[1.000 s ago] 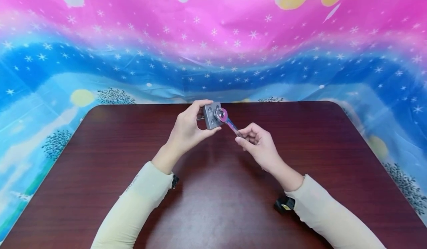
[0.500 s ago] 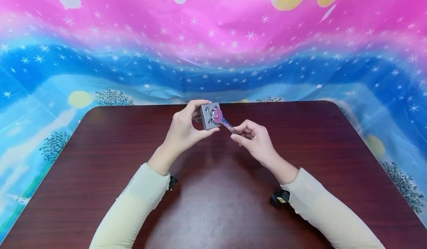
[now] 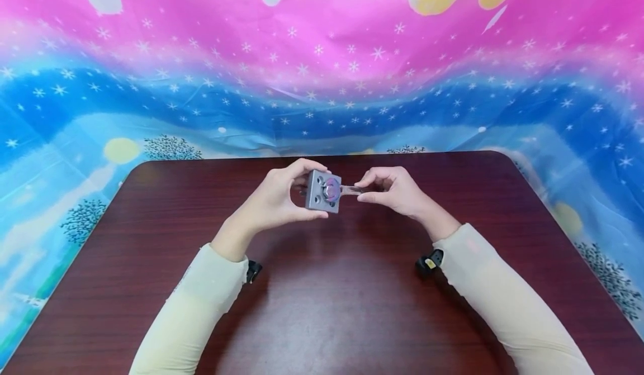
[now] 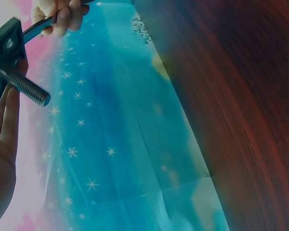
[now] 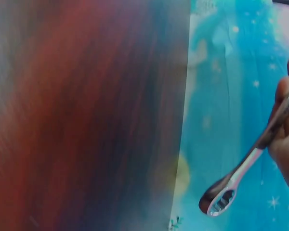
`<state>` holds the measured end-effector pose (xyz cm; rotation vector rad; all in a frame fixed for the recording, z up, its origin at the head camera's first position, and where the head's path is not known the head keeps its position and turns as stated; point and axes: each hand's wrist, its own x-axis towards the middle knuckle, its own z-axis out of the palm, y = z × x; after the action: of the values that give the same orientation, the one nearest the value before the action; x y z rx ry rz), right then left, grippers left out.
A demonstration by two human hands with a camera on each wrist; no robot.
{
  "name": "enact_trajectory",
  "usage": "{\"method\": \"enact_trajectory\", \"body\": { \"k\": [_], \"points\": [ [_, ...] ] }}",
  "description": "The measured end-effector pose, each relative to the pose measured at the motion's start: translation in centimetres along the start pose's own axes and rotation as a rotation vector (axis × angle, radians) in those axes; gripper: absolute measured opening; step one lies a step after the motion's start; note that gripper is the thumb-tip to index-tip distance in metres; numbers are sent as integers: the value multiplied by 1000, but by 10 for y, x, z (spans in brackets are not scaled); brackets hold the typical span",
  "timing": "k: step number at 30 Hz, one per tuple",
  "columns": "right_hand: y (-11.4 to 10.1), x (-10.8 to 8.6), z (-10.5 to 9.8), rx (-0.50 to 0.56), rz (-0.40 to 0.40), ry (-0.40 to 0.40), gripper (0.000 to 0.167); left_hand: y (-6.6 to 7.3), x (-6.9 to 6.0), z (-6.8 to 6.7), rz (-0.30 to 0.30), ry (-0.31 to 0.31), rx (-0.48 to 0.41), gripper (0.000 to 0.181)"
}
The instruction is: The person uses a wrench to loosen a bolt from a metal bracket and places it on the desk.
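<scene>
My left hand [image 3: 271,200] holds a grey square metal block [image 3: 314,191] with holes, thumb below and fingers above. A threaded bolt [image 4: 26,87] sticks out of the block's back in the left wrist view. On the block's front, one end of a shiny wrench [image 3: 349,190] sits over the middle. My right hand [image 3: 397,191] pinches the wrench's handle between thumb and fingers, the handle lying about level. In the right wrist view the wrench's free ring end [image 5: 222,202] points away from the hand.
Block and hands are above a dark red-brown wooden table [image 3: 322,308]. Behind its far edge hangs a pink and blue cloth [image 3: 322,95] with snowflakes. A small black device [image 3: 254,271] is at the left wrist, another [image 3: 429,263] at the right.
The wrench handle has swung up from a downward slant to about level, my right hand rising with it. My left hand and the block have come slightly lower, and the block is turned a little.
</scene>
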<state>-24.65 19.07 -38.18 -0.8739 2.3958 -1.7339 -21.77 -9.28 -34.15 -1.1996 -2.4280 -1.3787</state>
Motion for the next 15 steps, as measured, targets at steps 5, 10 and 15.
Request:
{"method": "enact_trajectory", "body": {
  "k": [5, 10, 15],
  "points": [
    [4, 8, -12, -48, -19, -100, 17, -3, -1, 4, 3, -78, 4, 73],
    [5, 15, -18, -103, -57, -163, 17, -4, -3, 7, -27, -128, -17, 74],
    [8, 17, -20, -112, -77, -166, 17, -7, -2, 7, -9, -114, -25, 74]
  ]
}}
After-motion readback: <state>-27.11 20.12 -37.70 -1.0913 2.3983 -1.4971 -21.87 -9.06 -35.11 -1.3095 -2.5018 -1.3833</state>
